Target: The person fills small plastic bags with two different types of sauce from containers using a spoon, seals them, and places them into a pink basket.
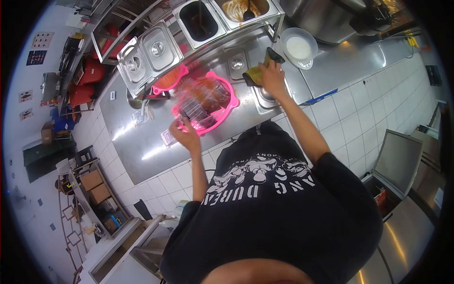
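Note:
My left hand [186, 136] grips the near edge of a stack of clear plastic containers [201, 99] that lies in a pink basket [230, 96] on the steel counter [137, 137]. My right hand [273, 76] presses on a yellow-green and black cloth [255, 73] on the counter. The cloth lies between two small round-lidded wells [236, 61]. My black printed T-shirt [283, 203] fills the lower part of the view.
Lidded steel pans [146, 52] and open sauce wells [198, 21] line the counter's far side. A second pink basket [170, 79] holds something orange. A white bowl [299, 47] stands beyond the cloth. An open chest freezer [397, 163] is at the right, and shelves with boxes [92, 187] at the left.

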Tool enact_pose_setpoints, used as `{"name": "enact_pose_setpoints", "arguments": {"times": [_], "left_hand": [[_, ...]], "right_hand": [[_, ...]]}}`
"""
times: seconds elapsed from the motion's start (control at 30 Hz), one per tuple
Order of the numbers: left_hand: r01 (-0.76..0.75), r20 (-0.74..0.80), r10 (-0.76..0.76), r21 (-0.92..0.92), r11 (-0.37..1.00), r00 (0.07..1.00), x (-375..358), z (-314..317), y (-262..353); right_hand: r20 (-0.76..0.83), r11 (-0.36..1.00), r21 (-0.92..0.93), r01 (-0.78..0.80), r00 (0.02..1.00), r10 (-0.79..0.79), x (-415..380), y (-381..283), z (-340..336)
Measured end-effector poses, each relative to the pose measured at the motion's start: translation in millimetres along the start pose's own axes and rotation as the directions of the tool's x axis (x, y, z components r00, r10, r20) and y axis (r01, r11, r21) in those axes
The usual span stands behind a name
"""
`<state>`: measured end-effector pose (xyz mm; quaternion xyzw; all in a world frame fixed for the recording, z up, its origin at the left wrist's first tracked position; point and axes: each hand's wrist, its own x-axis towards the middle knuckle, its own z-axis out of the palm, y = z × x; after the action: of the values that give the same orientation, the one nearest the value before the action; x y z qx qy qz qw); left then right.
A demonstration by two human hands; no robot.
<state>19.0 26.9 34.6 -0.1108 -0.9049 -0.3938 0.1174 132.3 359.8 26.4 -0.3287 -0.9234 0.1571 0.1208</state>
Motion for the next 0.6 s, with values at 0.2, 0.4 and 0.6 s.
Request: {"name": "enact_pose_setpoints", "arguments": {"times": [0.2,0.4,0.6], "left_hand": [[0.014,0.414,0.215,-0.483,0.875,0.885,-39,78,135],[0.053,0.488,0.277,-0.56,0.827,0.828,-21,144,208],[-0.3,0.338,0.472,-0.451,0.841,0.814,-38,109,211]], "right_hand": [[0.185,0.919,0.389,-0.069,0.983,-0.005,50,31,-22],[0.116,0.603,0.797,0.036,0.971,-0.211,-5,18,-40],[0.278,0.741,0.662,-0.11,0.955,-0.106,31,46,-48]]}}
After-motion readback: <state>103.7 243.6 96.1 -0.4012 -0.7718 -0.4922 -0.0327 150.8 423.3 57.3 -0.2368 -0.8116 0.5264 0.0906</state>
